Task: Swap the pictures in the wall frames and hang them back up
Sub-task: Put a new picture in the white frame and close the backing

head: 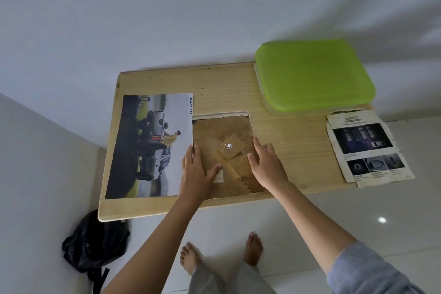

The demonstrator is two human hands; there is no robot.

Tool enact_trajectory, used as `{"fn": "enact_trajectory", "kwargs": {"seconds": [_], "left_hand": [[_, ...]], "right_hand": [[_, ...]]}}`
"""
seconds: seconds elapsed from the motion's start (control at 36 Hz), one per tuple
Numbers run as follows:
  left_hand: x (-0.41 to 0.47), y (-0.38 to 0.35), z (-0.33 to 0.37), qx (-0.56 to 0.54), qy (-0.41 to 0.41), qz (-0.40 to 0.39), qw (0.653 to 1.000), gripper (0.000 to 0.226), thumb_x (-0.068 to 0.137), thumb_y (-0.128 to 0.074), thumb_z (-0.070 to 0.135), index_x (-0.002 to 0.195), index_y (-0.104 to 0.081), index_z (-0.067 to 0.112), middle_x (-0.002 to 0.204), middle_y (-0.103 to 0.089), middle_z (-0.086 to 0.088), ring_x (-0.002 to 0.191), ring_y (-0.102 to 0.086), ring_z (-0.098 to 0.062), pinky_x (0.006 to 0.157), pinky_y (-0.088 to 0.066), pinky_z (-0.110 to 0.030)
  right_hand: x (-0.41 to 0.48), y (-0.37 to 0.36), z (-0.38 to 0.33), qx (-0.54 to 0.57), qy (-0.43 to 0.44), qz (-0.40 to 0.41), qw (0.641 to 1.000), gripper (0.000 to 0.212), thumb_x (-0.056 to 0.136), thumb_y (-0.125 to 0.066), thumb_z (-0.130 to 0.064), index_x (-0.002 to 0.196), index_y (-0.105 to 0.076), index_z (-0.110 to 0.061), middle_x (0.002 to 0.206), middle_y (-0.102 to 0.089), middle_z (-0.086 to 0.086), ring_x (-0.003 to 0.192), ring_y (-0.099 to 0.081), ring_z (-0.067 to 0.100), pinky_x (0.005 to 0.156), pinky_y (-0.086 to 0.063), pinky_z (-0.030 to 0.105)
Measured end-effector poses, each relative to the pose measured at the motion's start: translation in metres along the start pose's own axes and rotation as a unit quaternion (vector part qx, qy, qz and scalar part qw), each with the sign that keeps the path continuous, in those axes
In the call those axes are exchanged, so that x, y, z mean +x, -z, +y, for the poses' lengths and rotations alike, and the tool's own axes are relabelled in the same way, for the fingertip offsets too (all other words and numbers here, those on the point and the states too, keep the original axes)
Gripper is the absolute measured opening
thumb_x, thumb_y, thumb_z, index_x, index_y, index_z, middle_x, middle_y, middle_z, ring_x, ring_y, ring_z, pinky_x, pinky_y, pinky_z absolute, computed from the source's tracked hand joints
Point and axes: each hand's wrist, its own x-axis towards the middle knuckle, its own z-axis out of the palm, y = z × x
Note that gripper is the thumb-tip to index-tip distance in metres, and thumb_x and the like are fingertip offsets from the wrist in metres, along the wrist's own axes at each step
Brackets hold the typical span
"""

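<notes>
Wooden table (274,131) against a white wall. I see the frame (222,131) lying face-down, centre; left hand (194,174) and right hand (268,164) rest open, flat, apparently steadying its backing. Truck picture (148,145) lies left, touching it.

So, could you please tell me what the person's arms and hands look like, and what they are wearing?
Both hands are bare, with no gloves, rings or watch visible. The left hand and its forearm are uncovered all the way to the picture's edge. The right hand has a bare forearm too, with a loose grey-blue sleeve starting near the elbow.
</notes>
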Motion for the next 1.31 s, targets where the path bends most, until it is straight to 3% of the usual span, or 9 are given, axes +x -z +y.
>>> {"fn": "enact_trajectory", "kwargs": {"seconds": [0.19, 0.39, 0.56, 0.69, 1.17, 1.31], "left_hand": [[0.004, 0.0, 0.004, 0.026, 0.006, 0.031, 0.999, 0.083, 0.086, -0.051, 0.054, 0.147, -0.014, 0.01, 0.15, -0.02, -0.007, 0.135, -0.021, -0.024, 0.107, -0.032, -0.04], [0.009, 0.002, 0.006, 0.051, 0.008, 0.038, 0.998, 0.08, 0.088, -0.049, 0.053, 0.146, -0.016, 0.01, 0.144, -0.026, -0.008, 0.128, -0.029, -0.025, 0.1, -0.039, -0.04], [0.006, 0.004, 0.003, 0.054, -0.006, 0.018, 0.998, 0.082, 0.088, -0.047, 0.055, 0.147, -0.011, 0.012, 0.149, -0.02, -0.009, 0.133, -0.023, -0.026, 0.103, -0.037, -0.041], [0.005, 0.007, 0.0, 0.055, -0.011, 0.007, 0.998, 0.086, 0.085, -0.046, 0.06, 0.147, -0.011, 0.011, 0.151, -0.018, -0.007, 0.136, -0.021, -0.025, 0.106, -0.034, -0.042], [0.003, 0.007, 0.002, 0.055, -0.008, 0.003, 0.998, 0.084, 0.088, -0.044, 0.056, 0.148, -0.006, 0.011, 0.153, -0.013, -0.005, 0.139, -0.016, -0.022, 0.109, -0.031, -0.038], [0.002, 0.01, 0.002, 0.058, -0.014, 0.002, 0.998, 0.084, 0.088, -0.044, 0.056, 0.148, -0.007, 0.011, 0.152, -0.014, -0.005, 0.138, -0.017, -0.022, 0.107, -0.032, -0.036]], "right_hand": [[0.006, 0.002, -0.003, -0.041, -0.01, -0.026, 0.999, 0.053, 0.098, -0.028, -0.039, 0.147, -0.011, -0.026, 0.118, -0.049, 0.009, 0.094, -0.056, 0.028, 0.071, -0.045, 0.035], [0.012, 0.003, -0.005, -0.088, -0.011, -0.024, 0.996, 0.054, 0.098, -0.027, -0.042, 0.147, -0.01, -0.028, 0.107, -0.056, 0.01, 0.092, -0.057, 0.029, 0.065, -0.039, 0.032], [0.007, 0.004, -0.009, -0.082, 0.024, 0.043, 0.995, 0.053, 0.096, -0.035, -0.039, 0.144, -0.021, -0.024, 0.129, -0.038, 0.005, 0.11, -0.048, 0.025, 0.067, -0.04, 0.031], [0.02, 0.007, -0.015, -0.12, 0.092, 0.039, 0.988, 0.052, 0.096, -0.037, -0.037, 0.143, -0.026, -0.019, 0.148, -0.027, -0.003, 0.122, -0.036, 0.025, 0.088, -0.044, 0.037], [0.033, -0.006, -0.035, -0.146, 0.089, 0.074, 0.982, 0.047, 0.094, -0.045, -0.029, 0.132, -0.041, -0.002, 0.137, -0.041, 0.012, 0.128, -0.033, 0.027, 0.099, -0.036, 0.035], [0.043, -0.004, -0.043, -0.104, 0.102, 0.046, 0.988, 0.047, 0.095, -0.042, -0.025, 0.136, -0.036, -0.005, 0.146, -0.031, 0.009, 0.133, -0.026, 0.026, 0.104, -0.033, 0.034]]}}
